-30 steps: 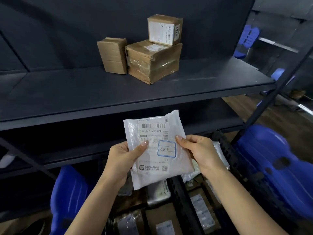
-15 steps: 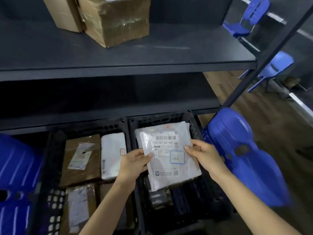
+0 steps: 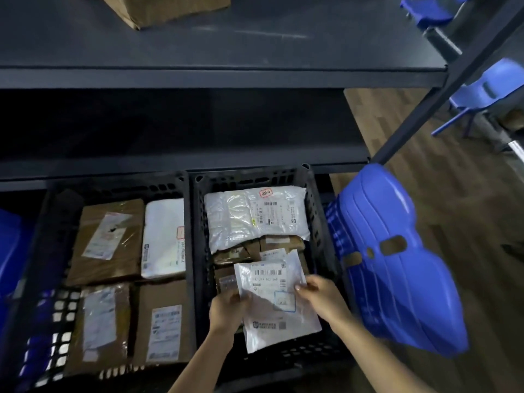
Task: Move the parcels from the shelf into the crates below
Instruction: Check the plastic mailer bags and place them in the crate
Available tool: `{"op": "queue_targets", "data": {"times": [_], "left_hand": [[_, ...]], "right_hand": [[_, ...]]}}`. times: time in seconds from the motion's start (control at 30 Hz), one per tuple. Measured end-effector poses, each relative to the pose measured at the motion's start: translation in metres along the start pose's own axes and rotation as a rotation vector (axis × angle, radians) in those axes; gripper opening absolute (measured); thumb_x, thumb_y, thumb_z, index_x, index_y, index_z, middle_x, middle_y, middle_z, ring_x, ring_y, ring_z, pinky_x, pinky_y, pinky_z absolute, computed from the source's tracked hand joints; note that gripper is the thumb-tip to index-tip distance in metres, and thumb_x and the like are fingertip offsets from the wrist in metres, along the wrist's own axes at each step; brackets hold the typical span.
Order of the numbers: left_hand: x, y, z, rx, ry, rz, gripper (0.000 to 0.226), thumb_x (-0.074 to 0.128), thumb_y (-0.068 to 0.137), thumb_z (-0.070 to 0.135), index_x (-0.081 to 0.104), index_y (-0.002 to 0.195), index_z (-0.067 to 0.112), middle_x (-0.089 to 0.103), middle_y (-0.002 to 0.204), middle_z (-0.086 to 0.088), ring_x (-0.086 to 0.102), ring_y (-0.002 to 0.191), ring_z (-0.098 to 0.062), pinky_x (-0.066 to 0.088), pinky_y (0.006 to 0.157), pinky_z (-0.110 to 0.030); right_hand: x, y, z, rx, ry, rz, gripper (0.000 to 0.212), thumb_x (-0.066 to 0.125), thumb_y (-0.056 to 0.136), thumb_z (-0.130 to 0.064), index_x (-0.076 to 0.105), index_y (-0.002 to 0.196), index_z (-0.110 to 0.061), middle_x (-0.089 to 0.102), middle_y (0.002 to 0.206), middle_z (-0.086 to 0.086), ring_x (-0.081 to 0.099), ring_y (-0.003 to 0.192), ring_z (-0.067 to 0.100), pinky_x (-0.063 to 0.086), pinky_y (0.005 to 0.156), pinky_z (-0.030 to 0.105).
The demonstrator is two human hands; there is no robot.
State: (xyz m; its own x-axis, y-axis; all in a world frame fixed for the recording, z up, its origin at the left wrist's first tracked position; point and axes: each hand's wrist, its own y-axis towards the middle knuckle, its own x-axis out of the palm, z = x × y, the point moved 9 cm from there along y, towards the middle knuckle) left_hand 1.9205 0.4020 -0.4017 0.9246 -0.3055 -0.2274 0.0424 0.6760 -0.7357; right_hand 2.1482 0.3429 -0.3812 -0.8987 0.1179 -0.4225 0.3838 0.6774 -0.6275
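Observation:
A flat white plastic mailer point(image 3: 276, 300) with a barcode label and a blue stamp is held low over the near half of the right black crate point(image 3: 316, 222). My left hand point(image 3: 228, 309) pinches its left edge and my right hand point(image 3: 321, 297) pinches its right edge. Under it lie brown parcels, and a larger white bag parcel point(image 3: 255, 217) fills the crate's far half. The left black crate point(image 3: 59, 242) holds brown boxes and a white parcel point(image 3: 163, 239). One cardboard box point(image 3: 164, 8) shows on the grey shelf point(image 3: 226, 75) at the top.
A blue plastic chair point(image 3: 397, 265) stands right of the right crate. A dark shelf post point(image 3: 442, 89) slants down on the right. More blue chairs point(image 3: 487, 89) stand on the wooden floor beyond. Blue plastic point(image 3: 11, 245) borders the left crate.
Both hands have carried the white mailer down from shelf height into the right crate's opening. The view has tipped downward, so the shelf boxes have nearly left the frame.

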Motion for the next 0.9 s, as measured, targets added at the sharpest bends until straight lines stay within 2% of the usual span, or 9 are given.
{"op": "queue_targets", "data": {"times": [0.13,0.27,0.33,0.43,0.57,0.67,0.73,0.8,0.9], "left_hand": [[0.007,0.011,-0.011,-0.034,0.067,0.007,0.011,0.064,0.085,0.013,0.073,0.081,0.019,0.072,0.083,-0.006,0.068,0.082,-0.025,0.058,0.075,-0.043],[0.017,0.016,-0.024,-0.060,0.098,0.009,0.024,0.061,0.085,0.009,0.069,0.069,0.025,0.072,0.079,-0.007,0.068,0.080,-0.027,0.059,0.074,-0.046],[0.024,0.017,-0.031,-0.053,0.112,-0.005,0.021,0.060,0.085,0.008,0.072,0.075,0.021,0.073,0.082,-0.006,0.069,0.080,-0.026,0.059,0.074,-0.044],[0.031,0.018,-0.040,-0.060,0.127,-0.035,0.021,0.058,0.086,0.005,0.074,0.092,0.016,0.073,0.088,-0.003,0.068,0.083,-0.021,0.059,0.073,-0.035],[0.021,0.019,-0.043,-0.024,0.174,0.041,0.029,0.053,0.083,-0.001,0.072,0.081,0.021,0.073,0.080,0.002,0.066,0.073,-0.013,0.053,0.059,-0.023],[0.003,0.023,-0.035,0.016,0.177,0.135,0.020,0.057,0.087,0.008,0.068,0.094,0.023,0.069,0.086,0.005,0.062,0.077,-0.012,0.050,0.059,-0.024],[-0.009,0.030,-0.024,0.059,0.185,0.181,0.018,0.059,0.088,0.011,0.068,0.099,0.022,0.068,0.085,0.005,0.058,0.071,-0.006,0.045,0.055,-0.020],[-0.016,0.039,-0.014,0.079,0.192,0.198,0.016,0.057,0.090,0.012,0.067,0.099,0.021,0.067,0.078,0.007,0.054,0.063,-0.004,0.043,0.054,-0.024],[-0.019,0.050,-0.002,0.080,0.250,0.209,0.019,0.054,0.091,0.015,0.064,0.106,0.013,0.067,0.081,0.000,0.056,0.064,-0.011,0.038,0.049,-0.024]], "right_hand": [[0.014,0.013,0.028,0.090,0.009,-0.048,0.005,0.064,0.089,-0.023,0.065,0.084,-0.020,0.071,0.084,0.002,0.068,0.079,0.017,0.052,0.074,0.035],[0.013,0.018,0.042,0.121,-0.052,-0.020,0.010,0.065,0.088,-0.026,0.062,0.079,-0.023,0.068,0.078,-0.004,0.063,0.073,0.011,0.046,0.063,0.027],[0.011,0.018,0.049,0.132,-0.090,-0.009,0.009,0.064,0.088,-0.028,0.061,0.080,-0.025,0.067,0.078,-0.006,0.061,0.073,0.008,0.042,0.058,0.022],[0.011,0.016,0.058,0.134,-0.080,-0.003,0.010,0.063,0.089,-0.025,0.061,0.080,-0.026,0.065,0.079,-0.008,0.060,0.074,0.006,0.041,0.060,0.021],[0.021,0.019,0.059,0.137,-0.048,-0.012,0.005,0.064,0.089,-0.023,0.063,0.085,-0.020,0.066,0.082,-0.003,0.061,0.078,0.012,0.042,0.064,0.025],[0.037,0.025,0.052,0.124,-0.039,-0.019,0.008,0.065,0.088,-0.023,0.065,0.088,-0.016,0.067,0.083,-0.001,0.062,0.078,0.012,0.044,0.065,0.027],[0.046,0.033,0.041,0.119,-0.011,-0.024,0.014,0.064,0.089,-0.023,0.068,0.096,-0.011,0.070,0.091,0.003,0.065,0.086,0.017,0.049,0.074,0.031],[0.054,0.043,0.027,0.114,0.003,-0.026,0.017,0.064,0.089,-0.023,0.068,0.099,-0.010,0.070,0.095,0.005,0.066,0.091,0.020,0.051,0.080,0.034],[0.064,0.059,0.007,0.079,-0.035,-0.014,0.017,0.064,0.089,-0.023,0.067,0.098,-0.009,0.070,0.095,0.005,0.065,0.088,0.019,0.048,0.072,0.030]]}}
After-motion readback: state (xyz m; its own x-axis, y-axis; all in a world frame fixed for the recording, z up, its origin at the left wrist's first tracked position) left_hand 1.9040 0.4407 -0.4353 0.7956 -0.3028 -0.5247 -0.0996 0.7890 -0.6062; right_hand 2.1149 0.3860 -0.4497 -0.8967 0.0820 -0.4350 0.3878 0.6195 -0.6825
